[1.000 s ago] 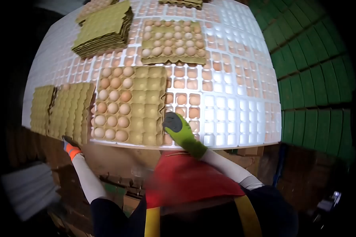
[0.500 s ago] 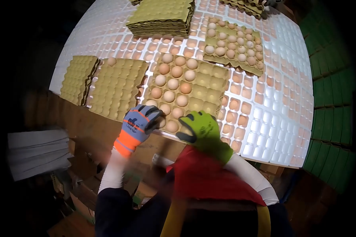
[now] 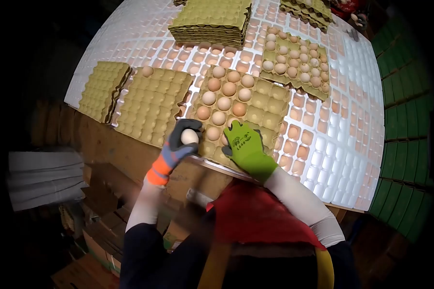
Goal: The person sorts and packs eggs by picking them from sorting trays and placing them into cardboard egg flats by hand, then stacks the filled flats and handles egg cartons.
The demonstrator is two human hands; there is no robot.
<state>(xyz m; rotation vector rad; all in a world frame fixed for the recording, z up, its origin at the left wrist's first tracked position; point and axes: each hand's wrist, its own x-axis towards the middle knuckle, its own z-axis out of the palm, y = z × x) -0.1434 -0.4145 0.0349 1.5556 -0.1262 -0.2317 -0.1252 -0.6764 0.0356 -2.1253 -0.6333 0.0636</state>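
**Left hand (image 3: 174, 150) curled round a pale egg (image 3: 189, 137), the part-filled tray (image 3: 270, 103) close on its right**

From that hand the counter (image 3: 342, 205) spreads ahead and to both sides, topped by a white grid (image 3: 330, 168) with eggs showing in many of its pockets. Beyond the hand, well apart, stands a tall stack of trays (image 3: 210, 14); farther to its right sits a well-filled tray (image 3: 294, 86).

Just left of the hand lies a bumpy tray (image 3: 154, 108) with one loose egg (image 3: 147, 71) at its far edge.

The part-filled tray matters most here. It begins just right of the left hand, which is at its near left corner, and its long axis runs away from both hands, leaning slightly rightward. Eggs fill rows on the side nearer the left hand; bare cups lie on the far right side, beyond the right hand (image 3: 248, 149) and nearer to it.

The right hand is back-up over the tray's near end, fingers bent; whether it grips anything cannot be told. The left hand grasps its egg, the shell cupped between dark fingers and thumb; whether that egg touches the tray is unclear.
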